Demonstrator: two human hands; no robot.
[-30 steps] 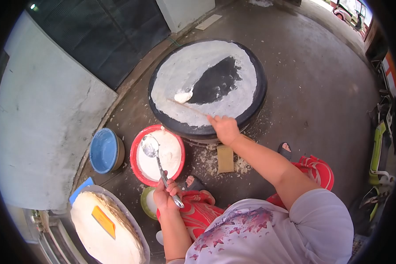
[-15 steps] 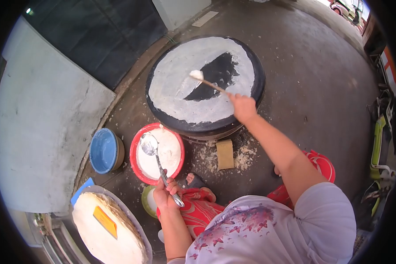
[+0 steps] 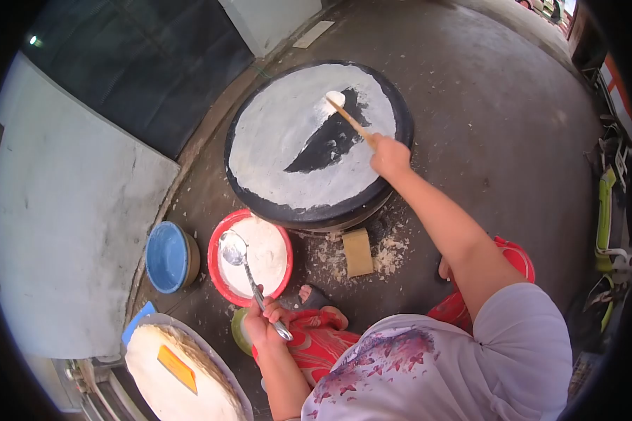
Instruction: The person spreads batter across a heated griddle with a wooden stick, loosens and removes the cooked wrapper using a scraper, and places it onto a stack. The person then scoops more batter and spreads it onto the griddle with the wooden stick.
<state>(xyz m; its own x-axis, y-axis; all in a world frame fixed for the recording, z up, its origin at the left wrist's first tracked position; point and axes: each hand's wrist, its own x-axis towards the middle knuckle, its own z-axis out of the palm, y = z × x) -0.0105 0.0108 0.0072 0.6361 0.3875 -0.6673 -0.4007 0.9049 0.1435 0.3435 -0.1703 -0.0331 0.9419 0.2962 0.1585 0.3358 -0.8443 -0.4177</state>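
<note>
My right hand (image 3: 390,157) is closed round a wooden stick (image 3: 351,121) over the right side of a round black griddle (image 3: 405,119). At the stick's far end a lump of white batter (image 3: 335,102) rests on the griddle. Thin white batter (image 3: 274,137) coats most of the surface around a bare dark patch (image 3: 323,146). My left hand (image 3: 265,324) grips a metal ladle (image 3: 251,277) by its handle. The ladle's bowl is above a red basin (image 3: 215,277) of white batter (image 3: 263,252).
A blue basin (image 3: 167,257) stands left of the red one. At the lower left is a stack of thin round sheets (image 3: 165,375) with a yellow scraper (image 3: 178,370) on top. A green bowl (image 3: 240,331) is partly behind my left hand. Cardboard (image 3: 358,252) lies before the griddle.
My right hand has moved up and right with the stick, taking the batter lump toward the griddle's upper right. The dark patch has narrowed. My left hand still holds the ladle.
</note>
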